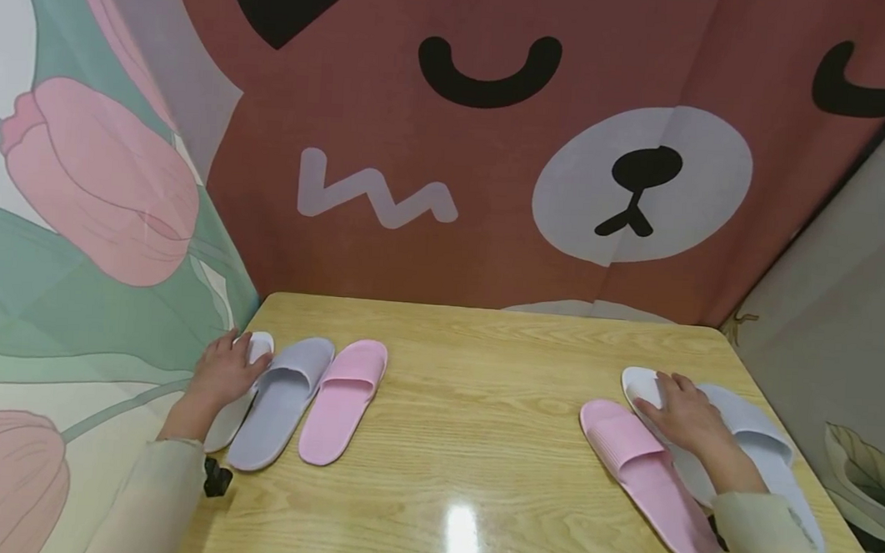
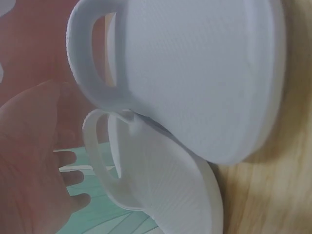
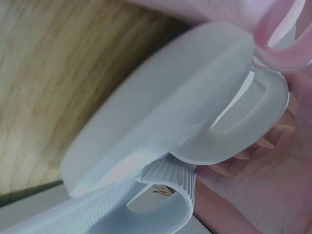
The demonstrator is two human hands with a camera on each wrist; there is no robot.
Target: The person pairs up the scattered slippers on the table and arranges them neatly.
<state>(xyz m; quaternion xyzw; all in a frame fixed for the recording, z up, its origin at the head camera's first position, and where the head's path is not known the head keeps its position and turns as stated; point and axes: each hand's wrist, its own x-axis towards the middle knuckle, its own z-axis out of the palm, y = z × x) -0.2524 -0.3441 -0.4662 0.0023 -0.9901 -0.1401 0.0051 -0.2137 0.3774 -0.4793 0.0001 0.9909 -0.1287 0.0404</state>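
On the left, a white slipper (image 1: 228,426) lies mostly under my left hand (image 1: 225,371), whose palm is over its strap with the fingers loosely extended. The left wrist view shows that palm (image 2: 29,161) close by the white strap (image 2: 100,161). At the right, my right hand (image 1: 686,413) lies over the strap of another white slipper (image 1: 641,385), fingers spread across its top. In the right wrist view the fingers (image 3: 219,180) reach past the white strap (image 3: 243,129), close to the grey slipper's ribbed strap.
Beside the left white slipper are a grey slipper (image 1: 273,414) and a pink one (image 1: 337,421). A pink slipper (image 1: 657,480) and a light grey one (image 1: 778,474) flank the right white slipper. Printed curtains (image 1: 493,162) surround the wooden table (image 1: 474,395).
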